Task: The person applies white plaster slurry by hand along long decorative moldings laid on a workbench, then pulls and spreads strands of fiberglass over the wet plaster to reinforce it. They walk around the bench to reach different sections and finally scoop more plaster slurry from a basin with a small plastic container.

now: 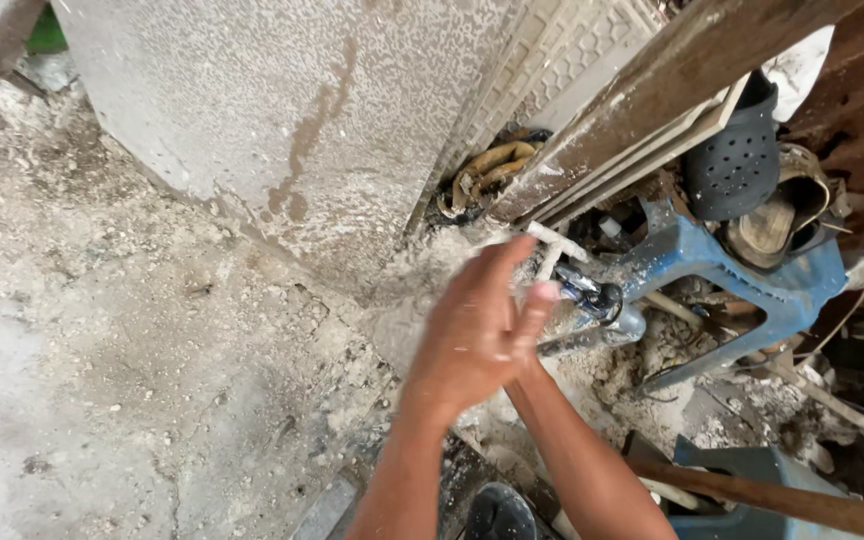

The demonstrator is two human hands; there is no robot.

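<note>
Both hands (pixel 482 330) clasped, no grip, beside leftward-slanting tap (pixel 592 305).

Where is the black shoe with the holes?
In the head view, upper right: the black perforated rubber clog stands wedged under the slanting wooden beam, above the blue plastic stool.

The tap (pixel 592 300) by the hands looks like metal, wet and glossy, with a white plastic handle (pixel 555 243) on top. The wall (pixel 282 120) behind is rough, pitted plaster, matt grey with a brown stain, and the ground (pixel 102 330) is coarse, crumbling concrete. At the right, a blue plastic stool (pixel 742 270) is scuffed and dusty, the dark clog (pixel 737 160) is matt perforated rubber or plastic, and the plank (pixel 672 80) is worn, weathered wood.
</note>
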